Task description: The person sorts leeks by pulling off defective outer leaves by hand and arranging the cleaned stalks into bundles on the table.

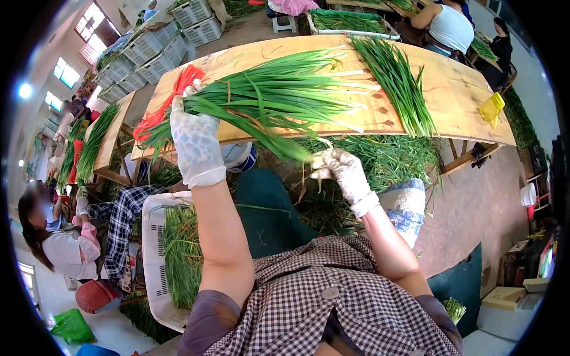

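A large bunch of garlic chives (267,89) lies over the wooden table (457,83), its pale stem ends fanned to the right. My left hand (199,133), in a patterned whitish glove, is closed around the leafy end of this bunch. Past the table's near edge, my right hand (344,172), in a soiled light glove, pinches the pale end of a few chive stalks (285,145) that bend down from the bunch; motion blurs part of them. Red ties (185,80) lie beside my left hand. A second chive bundle (398,86) rests farther right on the table.
A white crate (155,261) of chives stands at my left, near a seated person (65,243). Loose leaves (386,157) are heaped below the table, beside a bucket (239,155). A yellow object (491,108) sits at the table's right end. Stacked crates (148,47) stand behind.
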`<state>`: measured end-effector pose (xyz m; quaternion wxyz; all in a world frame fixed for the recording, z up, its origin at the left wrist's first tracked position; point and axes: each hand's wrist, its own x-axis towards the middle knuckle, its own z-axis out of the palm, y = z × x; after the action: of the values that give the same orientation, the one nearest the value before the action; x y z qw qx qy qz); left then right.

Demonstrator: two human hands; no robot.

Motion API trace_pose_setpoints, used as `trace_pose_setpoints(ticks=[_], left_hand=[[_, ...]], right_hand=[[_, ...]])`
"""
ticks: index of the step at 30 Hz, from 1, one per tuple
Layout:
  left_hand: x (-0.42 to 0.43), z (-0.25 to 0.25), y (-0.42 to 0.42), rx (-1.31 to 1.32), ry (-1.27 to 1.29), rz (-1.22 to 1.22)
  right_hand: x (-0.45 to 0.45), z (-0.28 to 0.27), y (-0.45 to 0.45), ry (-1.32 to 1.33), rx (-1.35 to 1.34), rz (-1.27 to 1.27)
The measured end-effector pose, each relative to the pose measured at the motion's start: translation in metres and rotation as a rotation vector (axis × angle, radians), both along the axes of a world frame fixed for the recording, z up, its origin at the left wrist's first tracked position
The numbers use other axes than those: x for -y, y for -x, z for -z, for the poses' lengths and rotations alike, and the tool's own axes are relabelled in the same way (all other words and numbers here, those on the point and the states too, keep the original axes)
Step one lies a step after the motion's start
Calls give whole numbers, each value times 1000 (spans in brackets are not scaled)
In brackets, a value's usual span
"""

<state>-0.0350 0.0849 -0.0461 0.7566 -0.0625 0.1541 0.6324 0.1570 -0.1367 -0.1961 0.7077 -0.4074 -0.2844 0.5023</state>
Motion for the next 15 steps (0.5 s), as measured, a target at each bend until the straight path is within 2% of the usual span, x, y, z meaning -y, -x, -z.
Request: trace_pose_setpoints(ticks=[2,4,6,8,10,11,12,14,15], left_hand=[[3,2,4,9,-58,36],[-1,5,11,-16,-81,34],[-1,7,12,-43,-107,35],[4,7,10,-40,-130,17],[7,9,6,-38,-112,17],[9,9,4,-37,-95,12],[10,9,2,-35,-78,6],[12,11,2,-43,-83,17],[13,12,2,-51,-85,27]], right_hand=[[4,18,-24,146,49,179],[10,22,-47,180,21,413],[12,28,-66,178,-73,508],[9,0,-57,221,121,422],[10,-24,-39,17,270,146],[7,-16,-41,-61,193,-49],[-3,-14,-39,-36,-31,-167],[-2,-37,-23,-110,-116,-255],[5,-57,-18,0,-33,-238]])
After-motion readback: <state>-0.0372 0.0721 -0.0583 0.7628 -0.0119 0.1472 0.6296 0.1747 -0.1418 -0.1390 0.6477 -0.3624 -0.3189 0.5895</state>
